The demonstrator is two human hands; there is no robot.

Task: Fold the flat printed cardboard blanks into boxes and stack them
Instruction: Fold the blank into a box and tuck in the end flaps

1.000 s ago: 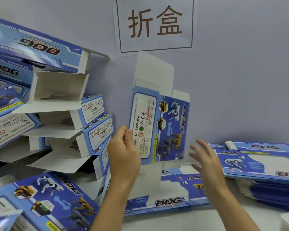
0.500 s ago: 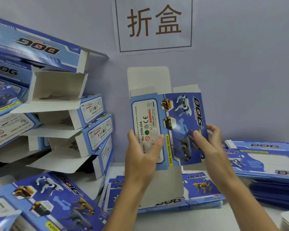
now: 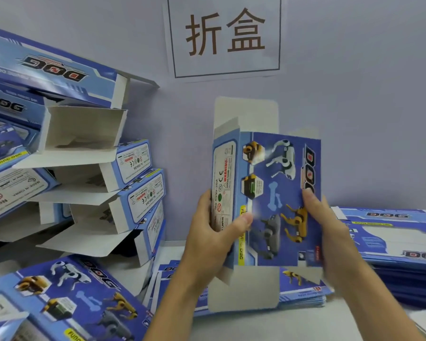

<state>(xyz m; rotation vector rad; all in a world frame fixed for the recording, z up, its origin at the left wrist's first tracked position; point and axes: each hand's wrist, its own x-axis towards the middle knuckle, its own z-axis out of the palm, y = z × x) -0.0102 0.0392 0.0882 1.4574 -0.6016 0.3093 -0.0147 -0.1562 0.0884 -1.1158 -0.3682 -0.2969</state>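
The cardboard blank [image 3: 278,193] stands upright in the air in front of the wall, above the worktop [image 3: 293,323], partly opened into a sleeve. Its broad front panel is deep blue, printed with toy robot dogs in white, yellow and grey, a pale bone and the word DOG running down the right edge. The narrow left side panel is lighter blue and carries a white label with warning marks. Plain white flaps stick out at the top and hang from the bottom.

The left hand [image 3: 212,239] holds the lower left corner, thumb pressed on the front beside the yellow strip and fingers wrapped behind the side panel, so its grip is clamped on the blank. The right hand [image 3: 330,227] clasps the right edge, thumb lying on the front panel and fingers behind; it looks blurred.

A stack of flat blanks [image 3: 303,289] lies on the worktop under the hands, another flat stack [image 3: 394,239] at the right, and folded boxes [image 3: 123,190] are piled at the left.
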